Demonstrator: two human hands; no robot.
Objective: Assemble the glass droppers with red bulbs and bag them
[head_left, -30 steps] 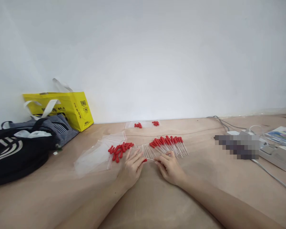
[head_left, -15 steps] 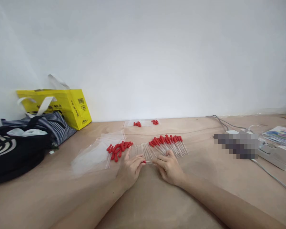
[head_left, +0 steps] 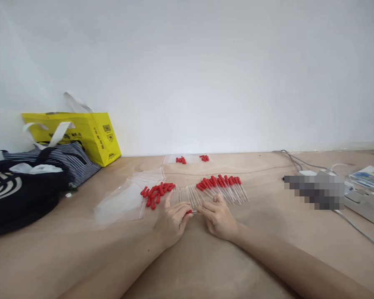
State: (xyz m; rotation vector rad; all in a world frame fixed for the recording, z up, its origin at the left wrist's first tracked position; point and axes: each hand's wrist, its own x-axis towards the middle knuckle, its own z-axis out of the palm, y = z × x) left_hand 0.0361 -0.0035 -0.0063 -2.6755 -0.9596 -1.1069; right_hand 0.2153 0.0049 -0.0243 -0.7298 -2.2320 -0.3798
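Observation:
My left hand [head_left: 173,222] pinches a red rubber bulb [head_left: 189,212] between thumb and fingers. From the bulb a clear thin tube [head_left: 194,212] runs to my right hand [head_left: 217,218], whose fingertips are closed on it. Beyond my hands lies a row of bare clear tubes [head_left: 183,194]. To their right, several tubes with red bulbs on their upper ends [head_left: 226,187] lie side by side. A loose pile of red bulbs [head_left: 156,194] sits left of the bare tubes, partly on clear plastic bags [head_left: 121,203].
Near the wall lies a clear bag [head_left: 191,159] with red bulbs and tubes. A yellow bag [head_left: 96,139], a striped bag [head_left: 81,166] and a black bag [head_left: 21,199] stand at the left. Cables, a power strip [head_left: 366,205] and a colourful booklet [head_left: 372,177] are at the right.
The view has shifted slightly. My fingers are a little nearer each other, with less of the tube showing between them; both hands keep their hold.

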